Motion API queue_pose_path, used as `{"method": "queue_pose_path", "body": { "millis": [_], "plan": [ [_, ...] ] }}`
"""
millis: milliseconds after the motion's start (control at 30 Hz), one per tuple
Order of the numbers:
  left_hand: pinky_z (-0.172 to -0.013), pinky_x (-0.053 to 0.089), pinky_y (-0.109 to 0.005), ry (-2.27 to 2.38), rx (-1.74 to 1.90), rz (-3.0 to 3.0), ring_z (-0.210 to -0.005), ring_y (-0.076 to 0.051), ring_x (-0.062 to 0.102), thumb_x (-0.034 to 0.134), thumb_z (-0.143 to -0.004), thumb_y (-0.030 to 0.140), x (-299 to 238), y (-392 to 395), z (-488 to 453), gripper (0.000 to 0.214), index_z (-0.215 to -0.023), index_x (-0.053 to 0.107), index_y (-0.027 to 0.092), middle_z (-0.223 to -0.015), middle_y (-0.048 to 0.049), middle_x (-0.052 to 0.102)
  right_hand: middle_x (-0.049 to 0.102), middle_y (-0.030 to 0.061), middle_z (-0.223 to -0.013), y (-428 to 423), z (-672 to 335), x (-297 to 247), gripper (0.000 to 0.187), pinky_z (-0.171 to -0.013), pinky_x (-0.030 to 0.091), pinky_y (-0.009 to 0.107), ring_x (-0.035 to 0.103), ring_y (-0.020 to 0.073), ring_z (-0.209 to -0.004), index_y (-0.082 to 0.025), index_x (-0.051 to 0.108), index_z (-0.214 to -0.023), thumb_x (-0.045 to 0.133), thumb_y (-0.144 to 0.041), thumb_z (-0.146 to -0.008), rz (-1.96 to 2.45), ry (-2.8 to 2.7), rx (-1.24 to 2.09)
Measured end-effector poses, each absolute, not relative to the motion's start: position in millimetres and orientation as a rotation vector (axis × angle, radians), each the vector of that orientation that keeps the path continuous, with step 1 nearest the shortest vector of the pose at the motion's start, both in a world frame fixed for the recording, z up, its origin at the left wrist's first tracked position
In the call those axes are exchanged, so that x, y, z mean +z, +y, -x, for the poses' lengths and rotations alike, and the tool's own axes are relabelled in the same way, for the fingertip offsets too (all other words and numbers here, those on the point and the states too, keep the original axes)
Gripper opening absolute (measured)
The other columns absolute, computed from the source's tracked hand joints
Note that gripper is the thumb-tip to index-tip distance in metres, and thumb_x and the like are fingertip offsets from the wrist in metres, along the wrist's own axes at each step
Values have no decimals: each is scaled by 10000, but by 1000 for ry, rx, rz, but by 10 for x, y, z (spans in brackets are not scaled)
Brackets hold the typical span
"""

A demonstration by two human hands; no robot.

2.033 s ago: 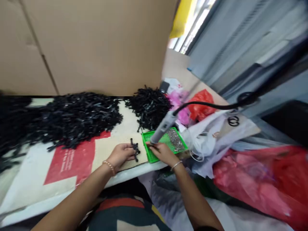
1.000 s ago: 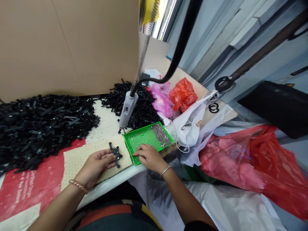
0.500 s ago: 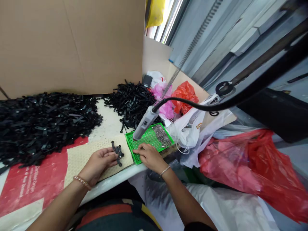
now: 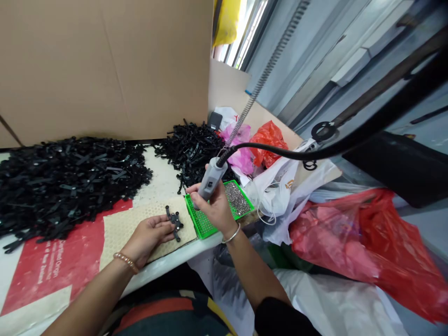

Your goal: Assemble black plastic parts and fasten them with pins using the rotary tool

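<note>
My left hand [image 4: 150, 235] rests on a beige perforated mat [image 4: 119, 228] and pinches a small black plastic assembly [image 4: 174, 221] at the mat's right end. My right hand [image 4: 213, 207] is wrapped round a grey electric screwdriver [image 4: 209, 179], which hangs on a black cable [image 4: 280, 151] and a coiled spring line. The tool is held tilted over the left part of a green screw tray [image 4: 201, 224]. A heap of small silver screws [image 4: 237, 197] lies in the tray's far right corner.
Two piles of black plastic strips lie behind: a large one [image 4: 66, 172] at left, a smaller one [image 4: 191, 147] at centre. A cardboard wall [image 4: 105, 65] stands at the back. Pink [image 4: 240, 151], red [image 4: 268, 140] and white bags [image 4: 280, 186] crowd the right side.
My right hand left the tray's front edge, rose, and closed round the hanging screwdriver, which had been swinging free. My left hand stayed on the mat with the black assembly.
</note>
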State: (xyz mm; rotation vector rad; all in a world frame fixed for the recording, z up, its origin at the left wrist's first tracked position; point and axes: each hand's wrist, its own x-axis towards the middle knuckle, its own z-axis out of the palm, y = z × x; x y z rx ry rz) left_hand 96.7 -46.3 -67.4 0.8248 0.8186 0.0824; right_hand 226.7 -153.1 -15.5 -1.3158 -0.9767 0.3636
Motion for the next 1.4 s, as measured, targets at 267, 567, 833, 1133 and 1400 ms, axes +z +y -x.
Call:
{"method": "queue_pose_path", "body": {
  "millis": [267,567,833,1133,1400],
  "plan": [
    [-581,564,-172,830,83,-811,-637,-127,676,603,-712,-70,-662,-452,-971,207,-823,677,88,-757,-79,726,513,-60,-610,-1528,-2322,-384,267,-481,399,222,457,109,-499,-204,513,-1019,629,-301,-799,1292,-689,292],
    [-567,563,-160,829,66,-835,-600,-102,659,607,-737,-52,-663,-454,-970,186,-832,680,91,-747,-60,720,391,-95,-490,-1510,-2350,-758,289,-428,362,217,390,94,-400,-192,538,-957,639,-422,-812,1163,-543,300],
    [-570,571,-173,836,85,-818,-614,-115,663,618,-710,-65,-697,-443,-978,210,-837,677,91,-723,-60,713,396,-96,-501,-1426,-2418,-775,263,-424,357,200,393,83,-405,-196,529,-941,647,-394,-815,1144,-562,343],
    [-586,566,-175,846,72,-831,-623,-122,669,619,-711,-55,-684,-438,-967,204,-812,686,109,-721,-50,719,396,-98,-496,-1419,-2412,-793,284,-431,355,203,393,85,-409,-191,510,-953,643,-406,-822,1159,-571,353],
    [-584,560,-164,833,71,-822,-639,-124,674,641,-693,-50,-677,-444,-973,217,-830,687,112,-718,-52,719,412,-99,-505,-1404,-2397,-747,266,-421,355,201,391,81,-396,-197,507,-927,639,-399,-815,1186,-616,363]
  ]
}}
